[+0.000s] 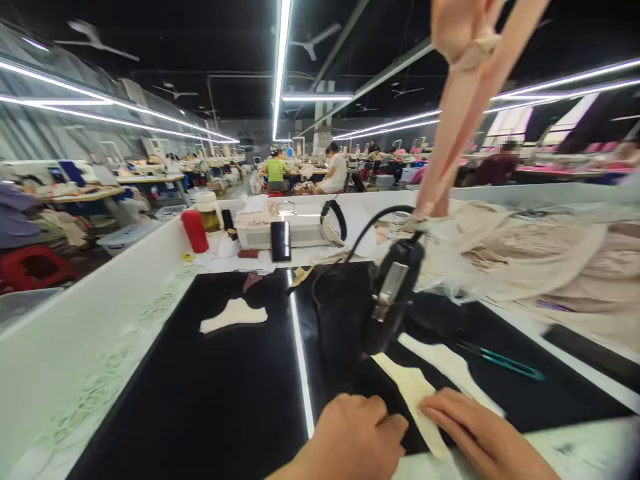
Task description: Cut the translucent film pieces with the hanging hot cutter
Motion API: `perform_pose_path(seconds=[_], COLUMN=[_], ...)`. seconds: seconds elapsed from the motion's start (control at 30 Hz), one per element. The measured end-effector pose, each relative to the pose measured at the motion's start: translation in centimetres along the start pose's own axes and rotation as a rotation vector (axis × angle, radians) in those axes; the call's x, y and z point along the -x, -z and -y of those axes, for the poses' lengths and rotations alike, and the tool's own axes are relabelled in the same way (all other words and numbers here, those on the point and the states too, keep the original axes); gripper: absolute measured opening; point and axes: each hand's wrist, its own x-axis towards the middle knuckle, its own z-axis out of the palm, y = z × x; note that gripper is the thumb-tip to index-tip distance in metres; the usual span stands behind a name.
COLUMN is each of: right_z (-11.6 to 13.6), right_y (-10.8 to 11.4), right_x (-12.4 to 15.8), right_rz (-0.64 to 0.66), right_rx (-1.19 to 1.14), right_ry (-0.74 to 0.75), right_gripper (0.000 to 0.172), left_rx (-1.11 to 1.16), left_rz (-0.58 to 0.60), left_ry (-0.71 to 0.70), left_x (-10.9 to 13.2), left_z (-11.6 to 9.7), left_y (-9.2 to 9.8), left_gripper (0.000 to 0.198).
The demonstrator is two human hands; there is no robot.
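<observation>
My right hand (477,430) has its fingers pressed together on the lower part of a cream, curved fabric piece (413,387) at the front of the black mat (225,400). Beside it, my left hand (353,433) is curled, knuckles up; what its fingers hold, if anything, is hidden. A second pale fabric piece (447,367) lies to the right of the first, partly behind my right hand. Above the tip of the cream piece is a black device with a metal plate (393,287), hung from pinkish fabric strips (453,133), with a black cord attached.
Another cream piece (235,315) lies on the mat's left. A teal-handled tool, perhaps tweezers (510,363), lies at the right. Behind are a phone (281,241), a red cylinder (195,231) and a lidded jar (209,212). Beige fabric (540,253) is heaped at right. People sit farther back.
</observation>
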Motion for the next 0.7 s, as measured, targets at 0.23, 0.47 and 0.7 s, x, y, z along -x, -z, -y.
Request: perform_pose_path(seconds=[0.23, 0.47, 0.7], right_z=[4.5, 4.5, 5.1], right_y=[1.4, 1.4, 1.4], right_x=[-0.6, -0.2, -0.1], right_rz=[0.115, 0.142, 0.152], right_rx=[0.023, 0.024, 0.032], right_ry=[-0.120, -0.141, -0.167], right_gripper=[0.036, 0.039, 0.041], left_rx=[0.046, 0.000, -0.068], left_rz=[0.125, 0.077, 0.010], left_ry=[0.050, 0.028, -0.010], left_x=[0.6, 0.1, 0.3], left_z=[0.3, 0.1, -0.1], left_y=[1.6, 1.1, 0.7], left_gripper=[0.018, 0.032, 0.025])
